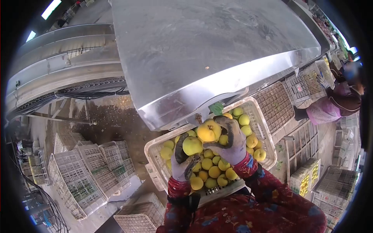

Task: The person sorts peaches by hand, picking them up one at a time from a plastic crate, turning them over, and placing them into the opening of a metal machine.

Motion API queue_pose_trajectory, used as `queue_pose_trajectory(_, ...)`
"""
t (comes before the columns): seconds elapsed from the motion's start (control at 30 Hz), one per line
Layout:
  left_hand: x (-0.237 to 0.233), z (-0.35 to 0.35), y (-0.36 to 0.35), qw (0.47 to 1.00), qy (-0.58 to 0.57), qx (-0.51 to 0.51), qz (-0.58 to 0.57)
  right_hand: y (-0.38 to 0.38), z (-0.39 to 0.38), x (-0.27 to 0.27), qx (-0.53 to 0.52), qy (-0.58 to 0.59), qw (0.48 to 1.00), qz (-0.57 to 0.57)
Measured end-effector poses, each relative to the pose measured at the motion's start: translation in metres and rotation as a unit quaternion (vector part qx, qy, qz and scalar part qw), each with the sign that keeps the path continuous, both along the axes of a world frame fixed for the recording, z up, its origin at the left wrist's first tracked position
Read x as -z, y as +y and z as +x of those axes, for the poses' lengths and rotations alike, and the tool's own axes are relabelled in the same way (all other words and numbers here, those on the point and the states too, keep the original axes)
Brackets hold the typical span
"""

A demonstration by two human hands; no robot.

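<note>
Both my hands wear pale gloves with dark, soiled fingers. My left hand (pixel 181 165) is closed round a green-yellow peach (pixel 192 146). Just to the right and a little higher, my right hand (pixel 233 141) grips a riper, orange-yellow peach (pixel 209 131) between thumb and fingers. The two fruits are held close together above a white plastic crate (pixel 156 148). Inside the crate lie several more yellow and green peaches (pixel 214 172), partly covered by my hands and wrists. A green leaf (pixel 216 108) shows at the crate's far edge.
A broad metal surface (pixel 210 50) rises directly beyond the crate. Stacked crates (pixel 83 174) stand at left, and another crate (pixel 142 217) is at lower left. At right are an upturned brown crate (pixel 274 106), a fruit-filled crate (pixel 305 178) and another person (pixel 326 108).
</note>
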State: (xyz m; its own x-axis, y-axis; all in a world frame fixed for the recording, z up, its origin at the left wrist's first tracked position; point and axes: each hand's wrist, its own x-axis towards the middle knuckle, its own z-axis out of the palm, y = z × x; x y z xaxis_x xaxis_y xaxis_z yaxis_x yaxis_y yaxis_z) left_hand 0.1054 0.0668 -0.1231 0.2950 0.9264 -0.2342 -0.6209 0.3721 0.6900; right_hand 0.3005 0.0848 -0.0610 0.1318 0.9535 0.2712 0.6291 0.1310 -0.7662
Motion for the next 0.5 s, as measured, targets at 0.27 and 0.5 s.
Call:
queue_pose_trajectory(0.27, -0.022, -0.024, 0.007, 0.998, 0.017, -0.065, 0.009, 0.074, -0.017, 0.017, -0.002, -0.085, 0.995, 0.058)
queue_pose_trajectory(0.5, -0.01, 0.018, 0.019, 0.981, 0.115, -0.068, 0.14, 0.001, -0.035, 0.001, -0.097, -0.139, 0.984, 0.056)
